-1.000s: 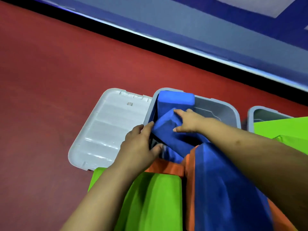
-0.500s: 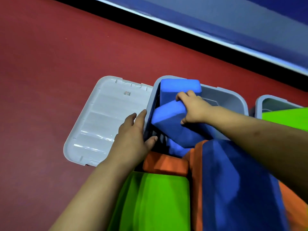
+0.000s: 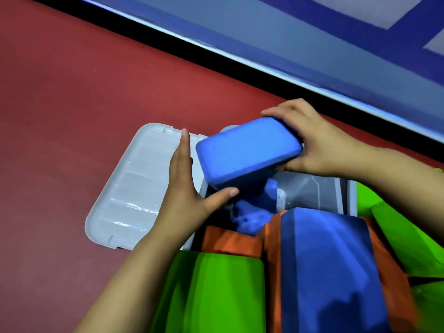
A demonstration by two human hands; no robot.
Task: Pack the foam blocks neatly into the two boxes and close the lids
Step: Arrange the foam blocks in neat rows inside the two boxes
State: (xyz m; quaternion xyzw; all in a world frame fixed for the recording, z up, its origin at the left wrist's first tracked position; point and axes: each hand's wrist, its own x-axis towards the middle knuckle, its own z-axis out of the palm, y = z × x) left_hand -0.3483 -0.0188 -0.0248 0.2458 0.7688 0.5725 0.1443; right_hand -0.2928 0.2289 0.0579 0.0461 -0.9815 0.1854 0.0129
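A blue foam block (image 3: 245, 152) hangs tilted above the open grey box (image 3: 312, 191). My right hand (image 3: 314, 140) grips the block's far right end. My left hand (image 3: 189, 186) is flat against its left side, thumb under the near edge. Inside the box lies more blue foam (image 3: 254, 207). Near me stand a green block (image 3: 216, 292), an orange block (image 3: 230, 241) and a dark blue block (image 3: 331, 267) with orange edges. Most of the second box is hidden behind green foam (image 3: 403, 231) at the right.
The box's grey lid (image 3: 134, 188) lies open and flat on the red floor (image 3: 72, 116), left of the box. A black strip and a blue wall (image 3: 288, 32) run diagonally behind.
My right hand has pulled the blue block up out of the box, and it now hangs tilted above the rim. My left hand has come up from the rim to press its side.
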